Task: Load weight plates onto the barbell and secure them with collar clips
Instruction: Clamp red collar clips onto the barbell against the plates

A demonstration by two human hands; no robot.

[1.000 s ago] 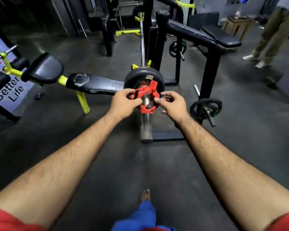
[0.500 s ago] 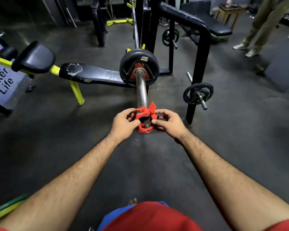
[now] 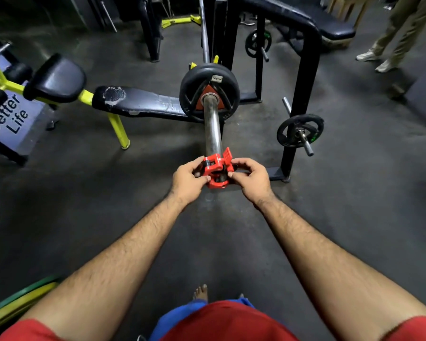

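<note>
At the near end of the barbell sleeve, the red collar clip is sitting around the steel, well apart from the black weight plate that is resting farther up the bar. Both hands are gripping it: the left hand is pinching its left side between thumb and fingers, while the right hand is pinching the right side just below the raised latch lever. Judging by its look, the clip is light, rigid plastic, stiff at the latch, so holding the ring body on both sides is suiting it; the smooth sleeve is probably letting it slide easily.
</note>
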